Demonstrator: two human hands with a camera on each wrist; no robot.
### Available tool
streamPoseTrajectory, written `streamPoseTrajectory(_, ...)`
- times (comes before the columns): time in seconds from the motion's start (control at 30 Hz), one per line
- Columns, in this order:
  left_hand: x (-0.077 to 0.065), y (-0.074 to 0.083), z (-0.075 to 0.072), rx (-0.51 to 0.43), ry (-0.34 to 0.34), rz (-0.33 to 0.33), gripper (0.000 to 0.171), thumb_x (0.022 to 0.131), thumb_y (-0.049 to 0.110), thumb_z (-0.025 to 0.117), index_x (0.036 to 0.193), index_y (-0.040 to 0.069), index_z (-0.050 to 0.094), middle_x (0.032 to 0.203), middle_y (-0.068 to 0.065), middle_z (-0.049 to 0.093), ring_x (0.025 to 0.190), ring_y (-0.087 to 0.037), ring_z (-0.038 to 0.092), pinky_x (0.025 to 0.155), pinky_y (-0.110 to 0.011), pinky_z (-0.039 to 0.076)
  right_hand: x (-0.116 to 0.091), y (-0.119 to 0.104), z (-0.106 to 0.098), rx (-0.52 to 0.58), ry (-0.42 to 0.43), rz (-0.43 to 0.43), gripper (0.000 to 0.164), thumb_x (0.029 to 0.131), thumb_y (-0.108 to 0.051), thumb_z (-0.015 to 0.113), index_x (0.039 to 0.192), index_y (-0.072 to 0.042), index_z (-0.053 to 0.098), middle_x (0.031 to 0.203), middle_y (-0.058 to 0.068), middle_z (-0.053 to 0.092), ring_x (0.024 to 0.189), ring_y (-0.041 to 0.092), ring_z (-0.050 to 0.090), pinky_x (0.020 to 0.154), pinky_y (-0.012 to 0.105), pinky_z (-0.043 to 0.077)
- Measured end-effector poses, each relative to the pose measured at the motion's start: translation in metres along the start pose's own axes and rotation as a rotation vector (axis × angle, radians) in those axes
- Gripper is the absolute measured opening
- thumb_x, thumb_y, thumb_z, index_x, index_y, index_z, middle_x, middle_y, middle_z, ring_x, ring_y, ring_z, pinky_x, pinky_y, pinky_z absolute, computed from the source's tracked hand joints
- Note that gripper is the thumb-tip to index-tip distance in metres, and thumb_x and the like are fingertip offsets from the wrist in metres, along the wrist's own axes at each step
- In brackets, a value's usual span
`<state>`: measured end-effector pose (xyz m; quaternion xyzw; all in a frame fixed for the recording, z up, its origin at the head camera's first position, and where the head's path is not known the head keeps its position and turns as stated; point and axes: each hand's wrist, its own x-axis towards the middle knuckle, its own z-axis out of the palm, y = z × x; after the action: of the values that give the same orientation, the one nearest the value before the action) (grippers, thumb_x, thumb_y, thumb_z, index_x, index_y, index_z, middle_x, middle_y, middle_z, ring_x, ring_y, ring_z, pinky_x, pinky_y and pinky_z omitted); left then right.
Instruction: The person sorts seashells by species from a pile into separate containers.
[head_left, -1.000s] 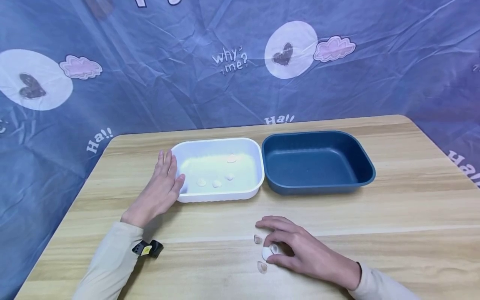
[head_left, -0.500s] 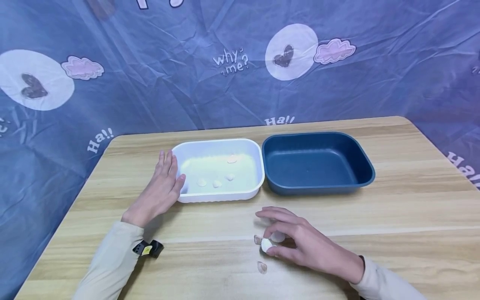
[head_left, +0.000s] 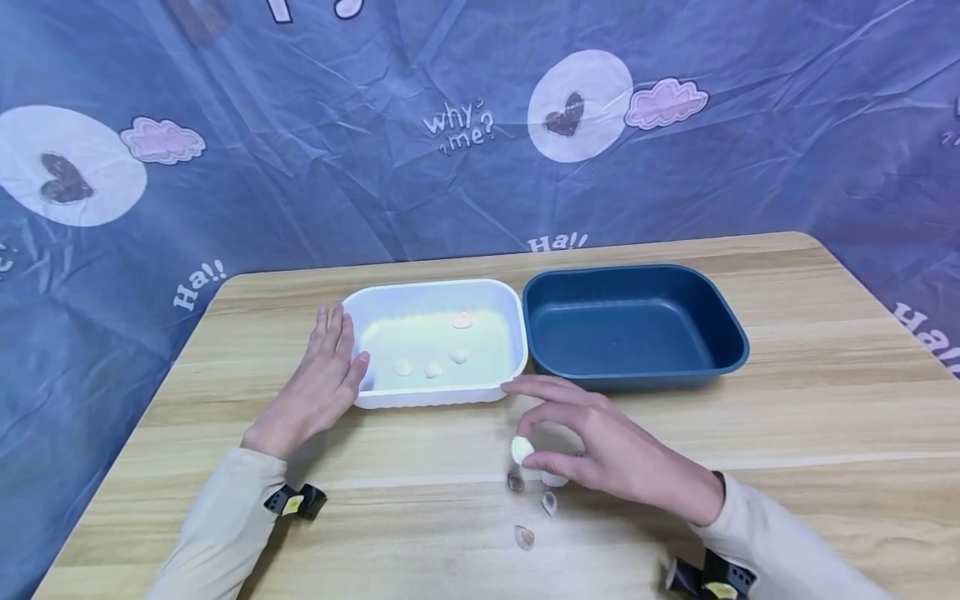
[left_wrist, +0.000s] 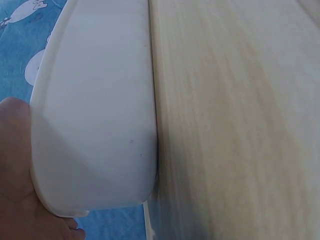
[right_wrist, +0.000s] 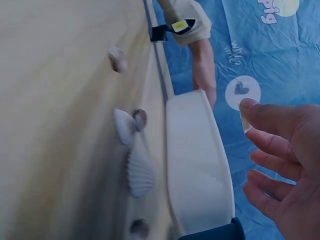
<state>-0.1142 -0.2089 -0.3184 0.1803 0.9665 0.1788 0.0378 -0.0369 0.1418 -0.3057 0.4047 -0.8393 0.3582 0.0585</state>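
Observation:
My right hand (head_left: 600,442) pinches a small white seashell (head_left: 522,450) between thumb and index finger, raised above the table; the other fingers are spread. Below it lie a white ridged shell (right_wrist: 140,172), partly covered by the hand in the head view, and several smaller brownish shells (head_left: 524,537). My left hand (head_left: 318,383) rests with straight fingers against the left end of a white plastic basin (head_left: 438,397). Several pale shells (head_left: 433,370) lie inside that basin. In the left wrist view, part of the hand touches the basin's rim.
A dark blue basin (head_left: 637,379) stands right beside the white one, with nothing visible inside. Both are on a wooden table (head_left: 405,517). A blue printed cloth (head_left: 375,167) hangs behind the table's far edge.
My right hand has lifted the white shell off the table and moved it forward toward the basins. More of the small shells beneath now show. The left hand has stayed put.

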Motion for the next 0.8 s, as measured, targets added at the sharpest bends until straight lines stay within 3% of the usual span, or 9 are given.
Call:
streamPoseTrajectory(0.27,-0.001,0.0,0.001,0.001,0.008,0.005,0.064,0.106,0.029,0.024,0.146,-0.016,0.003,0.156,-0.027,-0.011,0.143,-0.039,-0.019,0.117,-0.051,-0.004,0.014,-0.001,-0.001,0.011,0.0,0.029,0.017,0.082,-0.023,0.078,0.095,-0.021,0.067,0.14,0.002,0.052,0.133,0.024,0.044,0.106,0.043,0.04)
streamPoseTrajectory(0.8,-0.001,-0.002,0.002,0.015,0.015,0.015,0.064,0.106,0.029,0.024,0.147,-0.016,0.003,0.156,-0.027,-0.011,0.143,-0.039,-0.019,0.117,-0.051,-0.003,0.02,-0.002,0.005,0.007,0.0,0.027,0.019,0.081,-0.022,0.079,0.096,-0.019,0.068,0.14,0.002,0.052,0.132,0.023,0.044,0.104,0.044,0.042)
